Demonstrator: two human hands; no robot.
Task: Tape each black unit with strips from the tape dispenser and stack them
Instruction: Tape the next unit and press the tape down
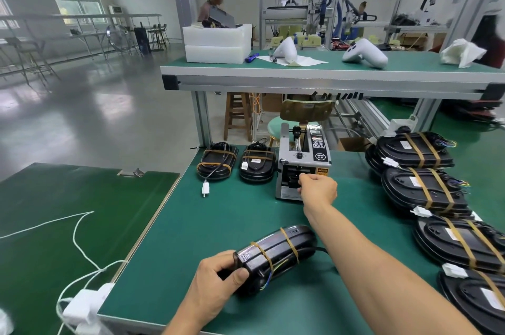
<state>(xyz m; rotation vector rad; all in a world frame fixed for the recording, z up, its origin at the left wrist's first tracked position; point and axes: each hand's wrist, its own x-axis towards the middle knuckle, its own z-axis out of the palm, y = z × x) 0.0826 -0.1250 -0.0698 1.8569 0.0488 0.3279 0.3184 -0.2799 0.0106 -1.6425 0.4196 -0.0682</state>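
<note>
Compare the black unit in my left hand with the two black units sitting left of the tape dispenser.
The held black unit stands on edge, gripped by the left hand; the two black units lie flat, untouched. The held one is near the front edge, the pair at the back beside the tape dispenser. All carry brown tape strips.

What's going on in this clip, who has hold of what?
A person is taping black units at a green bench. The left hand grips one unit, which already carries two tape bands, on the bench. The right hand reaches to the front of the tape dispenser, fingers curled at its outlet, seemingly taking a strip. Taped units lie along the right side.
</note>
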